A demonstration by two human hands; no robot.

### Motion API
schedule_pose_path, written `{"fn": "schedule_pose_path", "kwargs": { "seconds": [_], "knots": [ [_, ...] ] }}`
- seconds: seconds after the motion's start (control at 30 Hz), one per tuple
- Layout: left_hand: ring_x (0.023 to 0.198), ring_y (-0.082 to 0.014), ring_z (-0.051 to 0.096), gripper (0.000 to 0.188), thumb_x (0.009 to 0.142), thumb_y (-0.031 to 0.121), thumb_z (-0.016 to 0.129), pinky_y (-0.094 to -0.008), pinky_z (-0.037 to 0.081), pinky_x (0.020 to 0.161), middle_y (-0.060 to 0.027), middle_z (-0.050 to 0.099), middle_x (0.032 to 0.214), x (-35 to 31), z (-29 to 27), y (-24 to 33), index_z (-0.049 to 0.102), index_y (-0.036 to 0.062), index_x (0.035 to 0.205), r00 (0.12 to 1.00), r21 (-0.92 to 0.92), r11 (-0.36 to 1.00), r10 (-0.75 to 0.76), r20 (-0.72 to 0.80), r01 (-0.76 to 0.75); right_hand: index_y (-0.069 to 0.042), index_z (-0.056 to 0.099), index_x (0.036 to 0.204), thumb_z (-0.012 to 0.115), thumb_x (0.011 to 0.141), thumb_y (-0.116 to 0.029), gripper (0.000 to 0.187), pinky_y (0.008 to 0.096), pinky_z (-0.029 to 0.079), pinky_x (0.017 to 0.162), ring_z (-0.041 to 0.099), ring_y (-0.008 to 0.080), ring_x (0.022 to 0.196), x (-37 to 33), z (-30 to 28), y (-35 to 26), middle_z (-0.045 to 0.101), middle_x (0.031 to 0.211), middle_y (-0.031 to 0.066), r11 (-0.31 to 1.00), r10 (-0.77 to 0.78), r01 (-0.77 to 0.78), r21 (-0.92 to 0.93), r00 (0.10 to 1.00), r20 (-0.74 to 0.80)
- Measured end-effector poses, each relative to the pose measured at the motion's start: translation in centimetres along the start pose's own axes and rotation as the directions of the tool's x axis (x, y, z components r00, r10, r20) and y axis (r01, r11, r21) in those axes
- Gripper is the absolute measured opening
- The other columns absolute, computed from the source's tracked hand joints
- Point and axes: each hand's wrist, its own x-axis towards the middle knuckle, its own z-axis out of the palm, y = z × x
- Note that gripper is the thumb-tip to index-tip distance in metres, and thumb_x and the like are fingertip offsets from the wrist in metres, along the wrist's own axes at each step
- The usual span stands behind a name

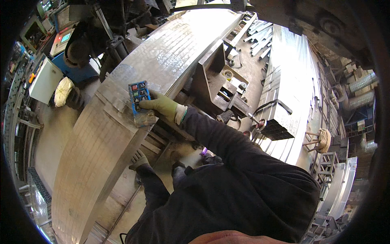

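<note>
My right hand [163, 106], in a light glove, reaches across from the right and grips the side of a blue-edged button control box [140, 97]. The box has rows of dark buttons and one red one, and its lower end looks worn. It is over the long stack of flat metal bars [97, 142]; whether it rests on them I cannot tell. My left hand [139, 160], gloved too, is lower down beside the near edge of that stack, fingers apart and nothing visible in them.
A steel machine housing [211, 75] with a clamp-like part stands right of the stack. Beyond it lie bundled square tubes [280, 118] and loose cut tubes [260, 34]. A padded stool [323, 141] is at the right. A white cabinet [46, 81] stands at the left.
</note>
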Motion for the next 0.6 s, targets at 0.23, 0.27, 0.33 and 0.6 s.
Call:
{"fn": "schedule_pose_path", "kwargs": {
  "seconds": [0.23,0.27,0.33,0.6],
  "knots": [
    [0.153,-0.0293,0.031,0.073,0.104,0.062,0.039,-0.0496,0.025,0.126,-0.009,0.032,0.167,3.4,-3.0,1.2,0.036,0.0121,0.157,0.967,0.092,0.986,-0.156,0.204,0.14,-0.003,0.049,0.143,0.076,0.092,-0.009,0.058,0.0408,0.059,0.096,0.07,0.0232,0.106,0.2,-0.4,-0.1,0.069,0.122,0.0099,1.0,-0.013,0.014,0.026,0.999,-0.041],
    [0.154,-0.0284,0.03,0.071,0.104,0.059,0.04,-0.0485,0.024,0.127,-0.0087,0.031,0.168,4.4,-3.7,1.6,0.034,0.0124,0.158,0.919,-0.362,0.856,-0.278,0.281,0.37,-0.003,0.048,0.143,0.076,0.092,-0.009,0.058,0.0409,0.058,0.096,0.07,0.0233,0.106,0.1,-0.4,-0.2,0.069,0.122,0.01,0.999,-0.013,0.014,0.044,0.999,-0.035],
    [0.155,-0.0268,0.028,0.068,0.105,0.052,0.042,-0.0462,0.021,0.128,-0.0081,0.027,0.169,6.2,-4.9,2.1,0.031,0.0129,0.16,0.736,-0.886,-0.259,-0.494,0.463,0.383,-0.004,0.048,0.144,0.076,0.093,-0.009,0.059,0.0411,0.058,0.097,0.07,0.0236,0.108,0.0,-0.5,-0.4,0.069,0.123,0.0102,0.999,-0.009,0.011,0.049,0.999,-0.038],
    [0.156,-0.0262,0.027,0.059,0.108,0.037,0.037,-0.0464,0.021,0.128,-0.0084,0.025,0.17,4.3,-3.7,0.7,0.026,0.0135,0.162,0.754,-0.811,-0.583,-0.554,0.354,-0.048,-0.005,0.05,0.144,0.075,0.095,-0.012,0.056,0.0379,0.058,0.098,0.069,0.0205,0.11,-0.5,-0.8,-1.0,0.068,0.126,0.0078,0.999,-0.026,0.028,0.029,0.998,-0.054]
  ]
}}
